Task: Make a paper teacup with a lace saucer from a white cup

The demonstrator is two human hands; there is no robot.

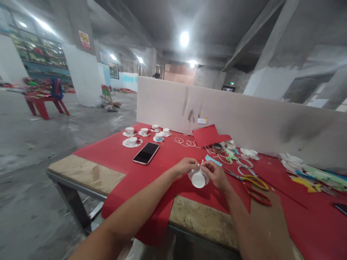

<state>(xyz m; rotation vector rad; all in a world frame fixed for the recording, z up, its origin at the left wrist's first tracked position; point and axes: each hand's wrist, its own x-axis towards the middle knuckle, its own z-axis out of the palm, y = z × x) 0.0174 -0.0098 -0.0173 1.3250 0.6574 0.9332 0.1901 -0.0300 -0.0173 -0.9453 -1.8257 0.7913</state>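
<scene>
Between my hands, over the near edge of the red-covered table (pixel 173 155), is a small white cup-like piece (pixel 198 180) with a frilly rim, its round face toward me. My left hand (pixel 187 167) pinches its upper left side. The fingers of my right hand (pixel 214 171) are pressed together at its upper right, around a small white bit sticking up. Just behind my right hand lies a light blue strip (pixel 213 160). Scissors (pixel 255 182) with a yellow and a red handle rest to the right of it.
Several small white cups on lacy saucers (pixel 132 141) stand at the back left, near a phone (pixel 146 153). White cord (pixel 187 142), a tape roll (pixel 217 147) and coloured scraps (pixel 306 180) lie toward the back and right. A pale panel (pixel 238 112) borders the far side.
</scene>
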